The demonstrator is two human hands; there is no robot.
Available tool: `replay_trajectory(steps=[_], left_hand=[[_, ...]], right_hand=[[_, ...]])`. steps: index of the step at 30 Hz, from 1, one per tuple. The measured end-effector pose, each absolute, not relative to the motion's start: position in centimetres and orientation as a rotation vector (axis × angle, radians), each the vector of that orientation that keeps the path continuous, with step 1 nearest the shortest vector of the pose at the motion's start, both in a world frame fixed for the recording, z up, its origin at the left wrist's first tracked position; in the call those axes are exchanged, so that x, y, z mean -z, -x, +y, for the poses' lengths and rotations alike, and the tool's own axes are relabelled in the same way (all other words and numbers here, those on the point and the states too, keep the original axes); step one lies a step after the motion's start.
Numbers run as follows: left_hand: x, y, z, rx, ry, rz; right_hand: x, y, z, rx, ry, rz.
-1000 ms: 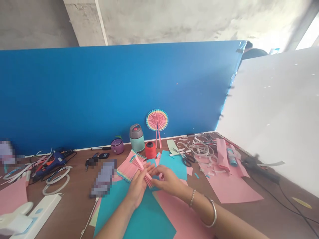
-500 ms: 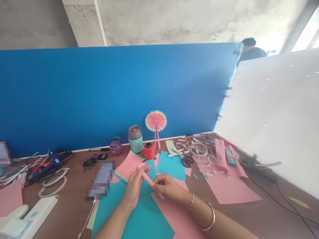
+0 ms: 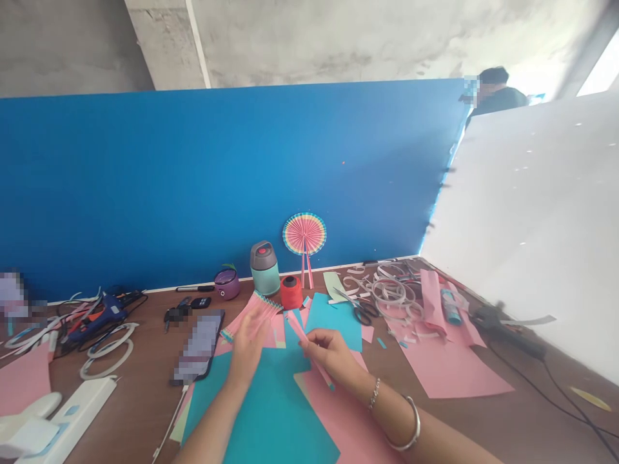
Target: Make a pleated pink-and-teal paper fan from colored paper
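My right hand (image 3: 329, 351) pinches a narrow folded pink paper strip (image 3: 296, 325) with a bluish end, holding it at a slant above the sheets. My left hand (image 3: 249, 341) is off the strip and over the near side of a pleated pink paper (image 3: 258, 312) edged in yellow and blue. Its fingers are somewhat blurred but look stretched out and apart; whether they touch the pleats I cannot tell. Beneath both hands lie a large blue-green sheet (image 3: 261, 406) and a pink sheet (image 3: 348, 412).
A round pleated fan (image 3: 304, 233) stands against the blue partition (image 3: 193, 180). Near it are a red spool (image 3: 291, 294), a teal flask (image 3: 265, 277) and a purple cup (image 3: 226, 283). Scissors (image 3: 363, 313) lie right; a phone (image 3: 198, 348), glue gun (image 3: 104, 312) and power strip (image 3: 72, 419) lie left.
My left hand has let go of the folded strip and moved left to the pleated paper. My right hand keeps the strip and has shifted slightly right. The view has turned a little.
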State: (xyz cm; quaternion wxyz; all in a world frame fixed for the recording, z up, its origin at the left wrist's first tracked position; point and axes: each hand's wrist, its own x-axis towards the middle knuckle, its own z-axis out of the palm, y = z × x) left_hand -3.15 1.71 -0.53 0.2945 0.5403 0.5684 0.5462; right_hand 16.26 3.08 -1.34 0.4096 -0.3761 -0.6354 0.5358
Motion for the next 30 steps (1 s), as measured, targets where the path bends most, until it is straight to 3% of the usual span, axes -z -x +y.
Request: replay_trajectory(steps=[2, 5, 10, 14, 24, 30], left_hand=[[0.7, 5.0, 2.5, -1.448, -1.700, 1.915], [1.4, 6.8, 3.4, -1.109, -1.874, 2.272], [2.6, 7.2, 4.1, -0.594, -1.947, 2.405], [2.1, 6.8, 4.0, -0.427, -1.893, 2.447], [0.0, 6.5, 2.5, -0.748, -1.934, 2.449], [-0.7, 3.8, 1.6, -1.337, -1.469, 1.723]], right_hand=[[1.5, -16.3, 3.3, -1.304, 0.952, -1.585], [1.8, -16.3, 3.6, -1.302, 0.954, -1.587], [2.1, -16.4, 3.6, -1.304, 0.959, -1.580], [1.8, -16.5, 3.6, -1.286, 0.975, -1.576], [1.5, -16.7, 3.7, -1.329, 0.908, -1.510], [1.2, -16.9, 3.9, -1.504, 0.757, -1.373]])
